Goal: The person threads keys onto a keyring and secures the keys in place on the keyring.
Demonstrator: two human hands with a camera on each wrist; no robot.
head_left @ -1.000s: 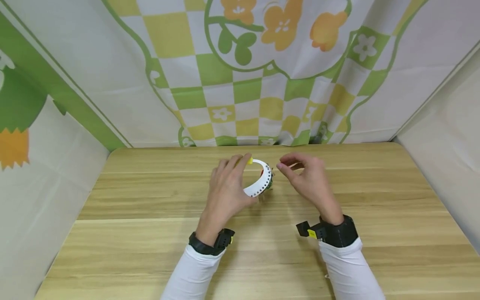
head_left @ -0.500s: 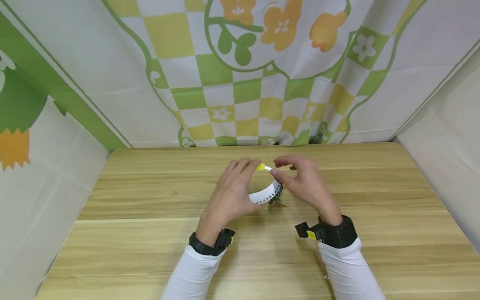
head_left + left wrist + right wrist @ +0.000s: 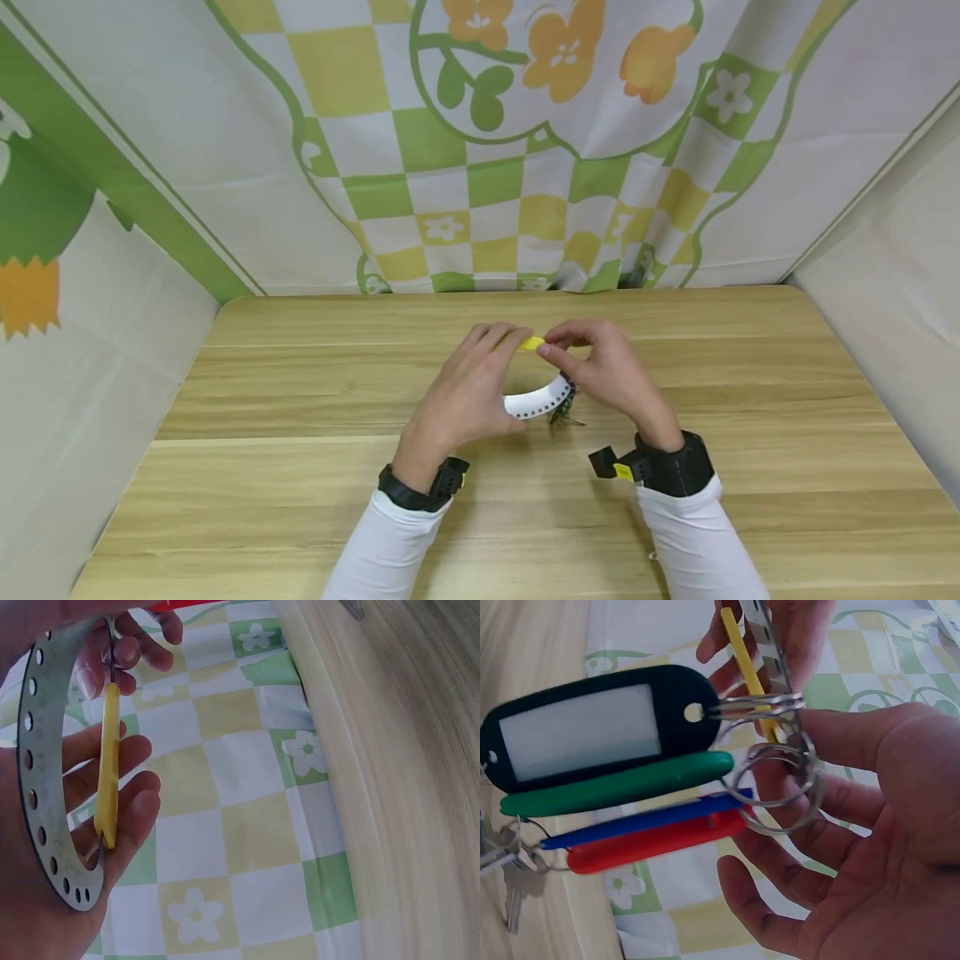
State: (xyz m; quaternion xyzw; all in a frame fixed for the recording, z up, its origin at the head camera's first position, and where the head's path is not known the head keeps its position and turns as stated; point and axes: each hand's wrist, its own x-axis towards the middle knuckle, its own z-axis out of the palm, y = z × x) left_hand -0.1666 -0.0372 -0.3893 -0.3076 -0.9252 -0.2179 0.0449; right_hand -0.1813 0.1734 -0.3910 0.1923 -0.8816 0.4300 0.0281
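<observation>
A pale, flat ring [image 3: 536, 402] with a row of holes along its edge is held between my hands above the table. My left hand [image 3: 465, 392] grips it from the left, thumb on the near side. A yellow bar [image 3: 109, 765] spans the ring's far side, inside my left fingers. At the right end of the bar [image 3: 532, 342], my right hand [image 3: 611, 367] pinches with thumb and forefinger. Metal split rings [image 3: 780, 829] hang from the ring there. They carry a black key tag [image 3: 676, 697], a green one [image 3: 622, 784], a blue one and a red one [image 3: 660, 840].
Several keys [image 3: 514, 889] dangle beyond the tags. The wooden table [image 3: 300, 483] lies beneath, with a checked, flowered cloth [image 3: 517, 175] behind it and pale side walls. Black camera bands [image 3: 678, 462] sit on both wrists.
The ring has shifted right and toward me, its tags hanging lower. My right hand has come in from apart to pinch at the yellow bar's end; my left fingers have moved right.
</observation>
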